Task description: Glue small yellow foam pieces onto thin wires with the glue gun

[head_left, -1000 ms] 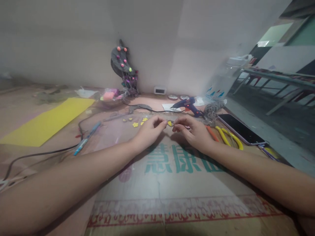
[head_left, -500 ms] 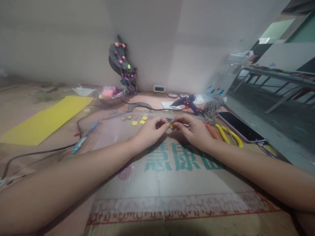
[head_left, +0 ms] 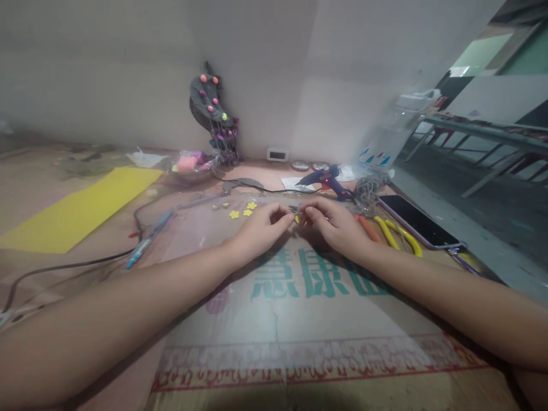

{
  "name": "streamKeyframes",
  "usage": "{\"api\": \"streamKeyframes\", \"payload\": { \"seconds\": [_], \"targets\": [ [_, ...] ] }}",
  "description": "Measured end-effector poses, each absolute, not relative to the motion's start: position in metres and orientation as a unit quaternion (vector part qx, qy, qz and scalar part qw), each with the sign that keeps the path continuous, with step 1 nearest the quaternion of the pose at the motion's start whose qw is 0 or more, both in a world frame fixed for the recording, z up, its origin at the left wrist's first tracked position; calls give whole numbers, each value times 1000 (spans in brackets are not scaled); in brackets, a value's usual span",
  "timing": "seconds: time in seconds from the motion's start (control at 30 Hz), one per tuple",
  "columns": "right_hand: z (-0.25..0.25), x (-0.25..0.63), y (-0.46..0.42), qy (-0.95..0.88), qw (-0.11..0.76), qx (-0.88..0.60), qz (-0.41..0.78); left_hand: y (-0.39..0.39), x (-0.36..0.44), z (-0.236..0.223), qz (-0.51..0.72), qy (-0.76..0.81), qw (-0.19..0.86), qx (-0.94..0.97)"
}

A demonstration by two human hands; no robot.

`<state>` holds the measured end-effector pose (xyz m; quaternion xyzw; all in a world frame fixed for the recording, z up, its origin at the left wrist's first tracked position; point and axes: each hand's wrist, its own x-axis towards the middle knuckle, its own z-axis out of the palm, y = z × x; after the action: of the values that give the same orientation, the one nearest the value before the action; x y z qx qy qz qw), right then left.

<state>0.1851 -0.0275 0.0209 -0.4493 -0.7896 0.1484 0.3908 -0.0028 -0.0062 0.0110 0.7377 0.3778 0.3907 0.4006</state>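
Note:
My left hand (head_left: 262,226) and my right hand (head_left: 331,225) meet over a flattened cardboard sheet (head_left: 308,319) printed with green characters. Both pinch with thumb and fingers around a tiny yellow piece (head_left: 297,218) held between them; a thin dark bit, perhaps wire, shows at the pinch. Small yellow foam flowers (head_left: 240,212) lie on the cardboard just left of my left hand.
A blue glue gun (head_left: 326,180) with a black cord lies behind my hands. Yellow-handled pliers (head_left: 396,235), an orange-handled tool (head_left: 366,227) and a phone (head_left: 417,222) are to the right. A blue pen (head_left: 148,240), a yellow sheet (head_left: 81,208) and a dark ornament with coloured balls (head_left: 213,117) are to the left.
My hands have drawn slightly closer together around the small yellow piece; the fingertips now nearly touch. The camera dipped a little after the first frame.

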Motion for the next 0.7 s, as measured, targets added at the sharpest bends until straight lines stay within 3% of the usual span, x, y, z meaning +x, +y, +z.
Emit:
{"api": "streamKeyframes", "payload": {
  "seconds": [0.3, 0.7],
  "targets": [
    [23, 184, -27, -801, 322, -479, 162, -4, -4, 9, 400, 390, 379, 738],
    [22, 187, -26, -783, 345, -466, 223, -4, -3, 8, 399, 381, 376, 744]
  ]
}}
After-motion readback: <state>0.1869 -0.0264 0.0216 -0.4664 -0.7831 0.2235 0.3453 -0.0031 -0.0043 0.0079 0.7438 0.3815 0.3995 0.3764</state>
